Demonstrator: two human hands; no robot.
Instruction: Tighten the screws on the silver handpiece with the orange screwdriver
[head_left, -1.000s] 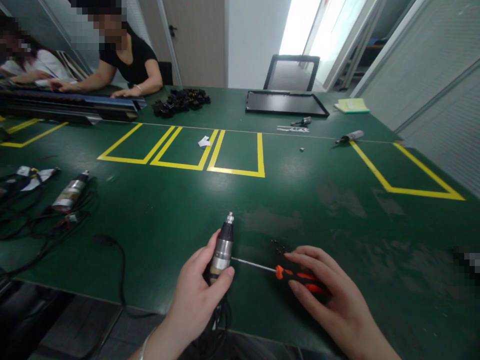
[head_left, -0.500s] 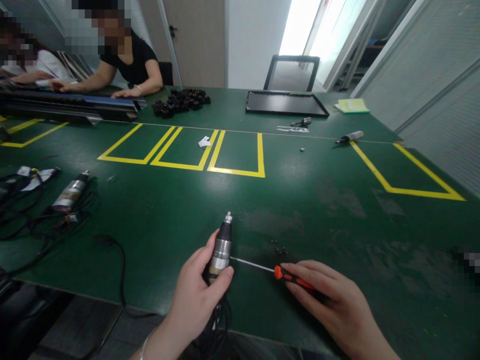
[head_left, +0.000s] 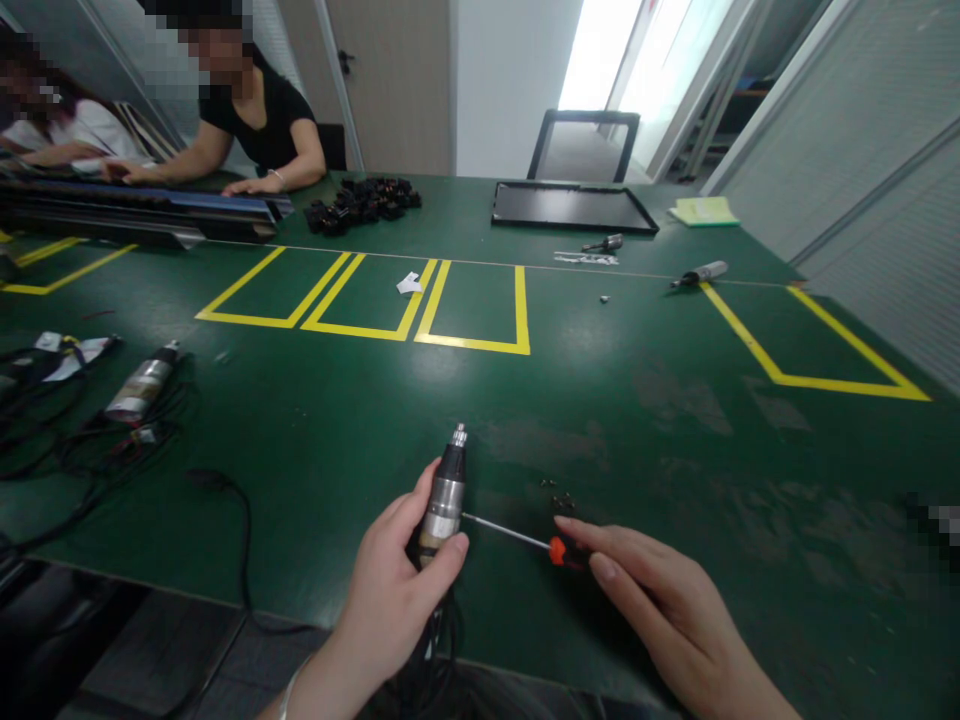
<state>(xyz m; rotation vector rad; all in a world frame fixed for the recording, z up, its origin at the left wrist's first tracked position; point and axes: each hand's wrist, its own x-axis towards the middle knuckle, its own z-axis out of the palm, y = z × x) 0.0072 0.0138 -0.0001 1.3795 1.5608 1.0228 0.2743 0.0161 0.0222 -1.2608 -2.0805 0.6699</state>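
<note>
Right hand [head_left: 667,605] is what's changed here: compared with half a second ago its fingers have rolled around the handle, so way less of the handle shows. It's right of the power driver [head_left: 448,495], loosely curled, thumb and index fairly close together, keeping hold of the screwdriver [head_left: 555,550] as far as I can tell. Left hand [head_left: 405,575] basically hasn't budged, wrapped snugly around the power driver. The screwdriver's tip is still right at the power driver's right side, looks like touching, so I'd guess the turning is partway and not done.

Counts, big to small, all placed from the power driver:

- one green table [head_left: 352,400] below it
- two co-workers [head_left: 262,130] beyond it, off left
- one black-framed panel [head_left: 574,207] beyond it, bit to the right
- four yellow tape outlines [head_left: 472,346] beyond it, three roughly ahead and one well right, plus at least one more far left, partly cut off
- one heap of black parts [head_left: 364,205] beyond it, slightly left, too jumbled to count
- one spare driver [head_left: 141,385] well left, among cables
- two slim tools [head_left: 701,274] beyond it, to the right
- one screwdriver, just right
- maybe five or six tiny screws [head_left: 562,501] to the right, too clumped to be sure
</note>
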